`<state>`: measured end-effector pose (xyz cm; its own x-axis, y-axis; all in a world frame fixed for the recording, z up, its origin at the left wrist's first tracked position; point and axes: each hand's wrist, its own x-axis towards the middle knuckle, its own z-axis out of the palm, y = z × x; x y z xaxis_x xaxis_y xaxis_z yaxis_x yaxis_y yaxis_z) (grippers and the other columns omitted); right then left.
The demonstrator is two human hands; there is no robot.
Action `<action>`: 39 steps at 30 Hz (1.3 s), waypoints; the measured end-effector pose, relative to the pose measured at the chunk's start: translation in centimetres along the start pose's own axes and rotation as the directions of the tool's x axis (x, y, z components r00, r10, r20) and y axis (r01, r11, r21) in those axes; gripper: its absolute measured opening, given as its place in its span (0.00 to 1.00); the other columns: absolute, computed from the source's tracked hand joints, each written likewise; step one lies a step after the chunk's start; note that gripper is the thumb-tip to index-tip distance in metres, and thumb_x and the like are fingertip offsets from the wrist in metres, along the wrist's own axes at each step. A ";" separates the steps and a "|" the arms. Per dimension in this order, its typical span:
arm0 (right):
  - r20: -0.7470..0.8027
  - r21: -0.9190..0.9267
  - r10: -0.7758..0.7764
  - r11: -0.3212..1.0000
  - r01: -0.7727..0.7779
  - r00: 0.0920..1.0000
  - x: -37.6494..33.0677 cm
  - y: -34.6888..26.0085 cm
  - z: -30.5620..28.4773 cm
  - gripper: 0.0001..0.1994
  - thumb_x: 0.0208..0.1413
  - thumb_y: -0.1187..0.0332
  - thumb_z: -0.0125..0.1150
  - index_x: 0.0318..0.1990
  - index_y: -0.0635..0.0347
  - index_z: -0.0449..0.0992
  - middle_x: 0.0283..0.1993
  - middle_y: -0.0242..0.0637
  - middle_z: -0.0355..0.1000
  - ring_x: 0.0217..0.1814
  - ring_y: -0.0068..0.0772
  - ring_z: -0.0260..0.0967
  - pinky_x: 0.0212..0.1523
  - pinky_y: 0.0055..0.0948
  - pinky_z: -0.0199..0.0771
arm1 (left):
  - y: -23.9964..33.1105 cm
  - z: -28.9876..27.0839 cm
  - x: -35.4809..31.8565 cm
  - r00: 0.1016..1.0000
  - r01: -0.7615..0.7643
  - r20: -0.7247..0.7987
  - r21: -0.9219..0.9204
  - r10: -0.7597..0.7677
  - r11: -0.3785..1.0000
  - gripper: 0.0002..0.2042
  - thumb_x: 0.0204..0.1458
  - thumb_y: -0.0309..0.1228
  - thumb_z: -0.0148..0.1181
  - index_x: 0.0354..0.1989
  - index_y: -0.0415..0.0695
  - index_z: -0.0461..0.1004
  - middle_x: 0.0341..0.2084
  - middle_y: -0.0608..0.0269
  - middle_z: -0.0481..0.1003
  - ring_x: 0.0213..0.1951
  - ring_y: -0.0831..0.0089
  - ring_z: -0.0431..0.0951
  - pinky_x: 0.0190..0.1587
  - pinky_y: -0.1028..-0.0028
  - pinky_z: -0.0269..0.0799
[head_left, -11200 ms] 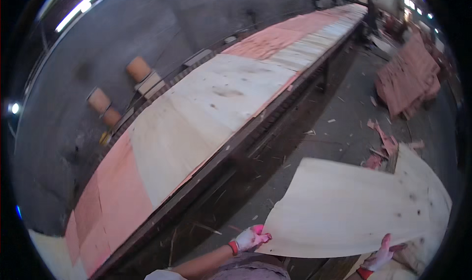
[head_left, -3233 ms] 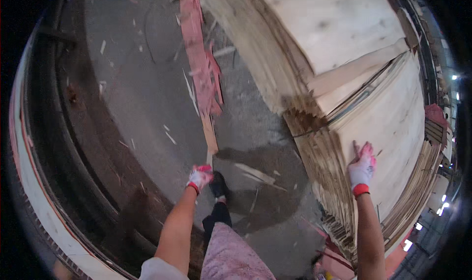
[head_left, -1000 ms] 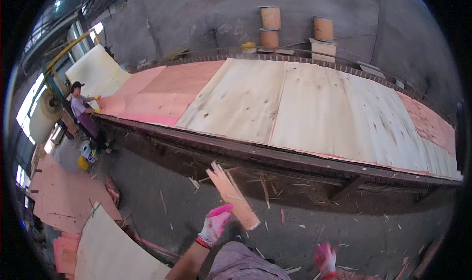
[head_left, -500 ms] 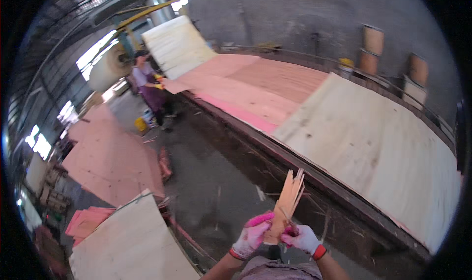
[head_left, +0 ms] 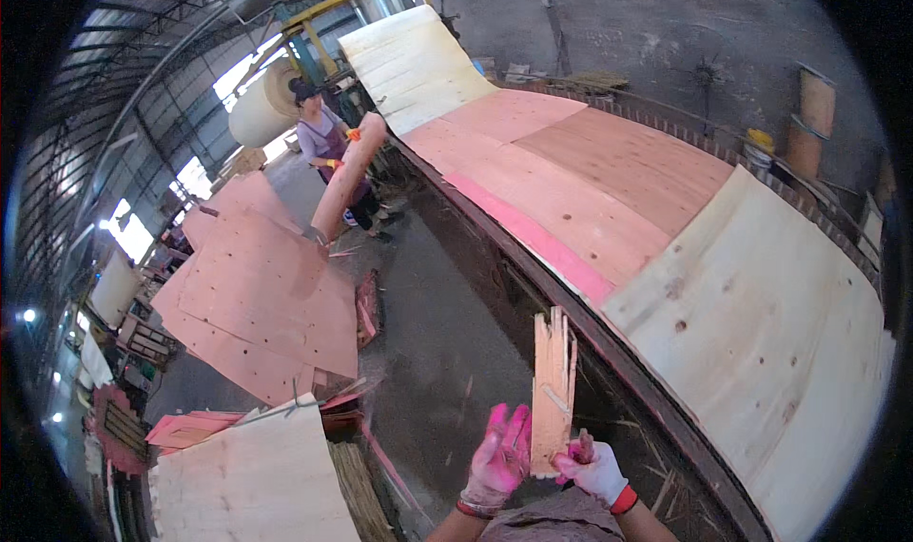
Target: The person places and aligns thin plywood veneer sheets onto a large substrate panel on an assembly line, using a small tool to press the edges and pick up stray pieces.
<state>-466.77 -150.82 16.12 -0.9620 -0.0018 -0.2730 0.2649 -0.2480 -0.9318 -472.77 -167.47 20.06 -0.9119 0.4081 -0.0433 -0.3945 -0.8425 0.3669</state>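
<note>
We note the right hand (head_left: 594, 468), low centre of the frame, with its grip closed around the bottom end of a splintered veneer strip (head_left: 553, 390); thumb and fingers pinch the lower right corner. The left hand (head_left: 499, 456) sits just beside it, fingers spread nearly flat, palm laid against the strip's left edge, not clasping. The strip stands almost upright, long axis running up the frame from both hands, its top ragged and split. Both hands are at its foot, the right one bearing it.

Further out: dark floor (head_left: 428, 352) beneath, the long surface (head_left: 609, 209) carrying pink and pale veneer sheets to the right, stacked pink sheets (head_left: 266, 304) at left, another person (head_left: 323, 143) at upper left carrying a rolled sheet.
</note>
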 end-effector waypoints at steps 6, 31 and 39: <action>0.175 -0.145 0.024 0.989 0.001 0.984 10.5 -4.3 -6.0 0.06 0.52 0.71 0.63 0.36 0.63 0.77 0.28 0.31 0.73 0.25 0.20 0.70 0.26 0.23 0.74 | -0.6 0.1 9.6 0.981 0.191 -0.078 0.338 -0.175 0.922 0.19 0.60 0.33 0.48 0.58 0.42 0.63 0.56 0.59 0.65 0.56 0.68 0.66 0.59 0.68 0.61; -0.161 -0.782 -0.364 0.614 0.107 0.917 25.4 -15.2 -12.4 0.07 0.44 0.62 0.62 0.29 0.53 0.78 0.21 0.41 0.71 0.23 0.42 0.71 0.25 0.35 0.70 | -2.7 0.3 35.0 0.923 0.151 -0.080 0.975 -0.377 0.162 0.13 0.57 0.36 0.54 0.43 0.41 0.75 0.30 0.65 0.78 0.31 0.79 0.74 0.36 0.77 0.69; -0.547 0.153 -0.209 0.927 0.342 0.811 28.9 -15.0 -12.1 0.05 0.56 0.72 0.55 0.36 0.65 0.72 0.31 0.37 0.73 0.22 0.27 0.69 0.22 0.26 0.70 | 2.3 -1.4 39.1 0.894 0.448 -0.134 0.330 -0.428 0.831 0.19 0.56 0.25 0.50 0.57 0.38 0.63 0.48 0.55 0.72 0.52 0.64 0.72 0.55 0.64 0.69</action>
<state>-497.72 -135.38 19.35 -0.7993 0.5800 -0.1576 -0.0936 -0.3791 -0.9206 -509.46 -153.97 17.92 -0.6612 0.6785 -0.3202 -0.6986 -0.4011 0.5925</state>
